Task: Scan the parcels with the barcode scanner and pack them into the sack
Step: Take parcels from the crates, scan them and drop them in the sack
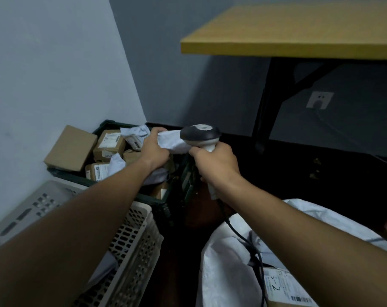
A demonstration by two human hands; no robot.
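Observation:
My left hand point(153, 149) grips a soft white poly-bag parcel point(173, 141) and holds it above the dark green crate point(104, 126). My right hand point(217, 163) is closed around the handle of the grey-and-white barcode scanner point(200, 132), whose head sits right against the parcel. The scanner's black cable point(243, 238) runs down over the open white sack point(223, 273) at the lower right. Inside the sack lies a cardboard box with a label point(285, 289). The crate holds several brown boxes point(109, 144) and white bags.
A pale perforated basket point(135, 244) stands at the lower left, next to the crate. A loose cardboard box point(71, 148) leans on the crate's left rim against the wall. A yellow-topped table point(299, 32) with black legs stands to the upper right, with a wall socket point(320, 99) below it.

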